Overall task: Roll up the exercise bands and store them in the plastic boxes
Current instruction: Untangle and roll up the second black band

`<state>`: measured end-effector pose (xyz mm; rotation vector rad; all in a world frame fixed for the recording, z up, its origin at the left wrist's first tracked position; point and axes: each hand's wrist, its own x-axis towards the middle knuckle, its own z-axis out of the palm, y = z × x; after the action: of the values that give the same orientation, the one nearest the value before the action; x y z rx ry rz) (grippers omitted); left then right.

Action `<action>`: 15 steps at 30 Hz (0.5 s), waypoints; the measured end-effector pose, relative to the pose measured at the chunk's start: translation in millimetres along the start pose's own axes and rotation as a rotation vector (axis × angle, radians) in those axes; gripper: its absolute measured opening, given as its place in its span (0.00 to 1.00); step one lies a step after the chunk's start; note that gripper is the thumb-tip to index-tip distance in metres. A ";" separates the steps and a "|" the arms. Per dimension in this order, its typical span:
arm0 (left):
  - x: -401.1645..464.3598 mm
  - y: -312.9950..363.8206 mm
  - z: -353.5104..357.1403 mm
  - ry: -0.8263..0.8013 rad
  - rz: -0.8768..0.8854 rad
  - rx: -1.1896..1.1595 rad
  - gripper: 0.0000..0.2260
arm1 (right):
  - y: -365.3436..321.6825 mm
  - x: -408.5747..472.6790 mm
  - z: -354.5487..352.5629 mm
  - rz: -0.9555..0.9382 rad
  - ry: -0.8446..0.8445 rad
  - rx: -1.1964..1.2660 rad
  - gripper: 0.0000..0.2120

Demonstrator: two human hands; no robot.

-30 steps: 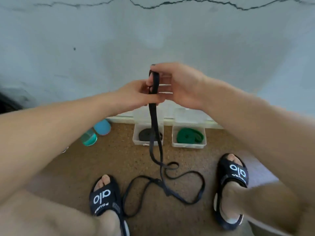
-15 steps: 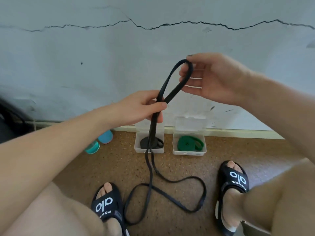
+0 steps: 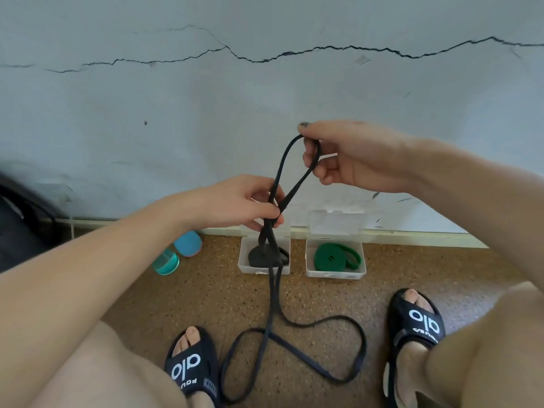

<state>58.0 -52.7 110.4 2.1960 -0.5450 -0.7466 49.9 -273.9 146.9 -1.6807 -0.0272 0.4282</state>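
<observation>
A long black exercise band [image 3: 272, 307] hangs from both hands and trails in loops on the floor between my feet. My right hand [image 3: 350, 159] pinches the top of a small loop of it, held high. Lower and to the left, my left hand [image 3: 247, 203] pinches both strands together where the loop closes. Behind the hanging band, two clear plastic boxes stand open against the wall. The left box [image 3: 245, 265] holds a rolled black band [image 3: 256, 256]. A rolled green band [image 3: 331, 257] lies in the right box [image 3: 335, 273].
Two blue-green round containers [image 3: 176, 254] lie on the brown speckled floor left of the boxes. My feet in black slides [image 3: 191, 366] frame the band's loops. A cracked pale wall [image 3: 265, 98] rises behind the boxes. A dark object [image 3: 17, 219] sits at far left.
My right hand lifted the band's end up and to the right, opening a loop, while my left hand stayed pinching the strands below. The view has tilted upward.
</observation>
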 end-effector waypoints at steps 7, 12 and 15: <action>3.3 9.1 1.9 0.116 0.095 0.028 0.09 | -3.0 8.7 17.8 -0.183 0.076 -0.004 0.12; 3.4 12.1 -0.3 0.178 0.145 -0.042 0.08 | -1.8 12.9 16.7 -0.256 0.228 -0.023 0.12; 3.9 11.3 -1.0 0.193 0.154 -0.002 0.07 | 0.8 14.2 16.6 -0.283 0.259 -0.081 0.13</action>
<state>59.8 -61.7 118.2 2.1668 -0.6064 -0.4481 58.1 -254.6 140.8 -1.7688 -0.0915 -0.0039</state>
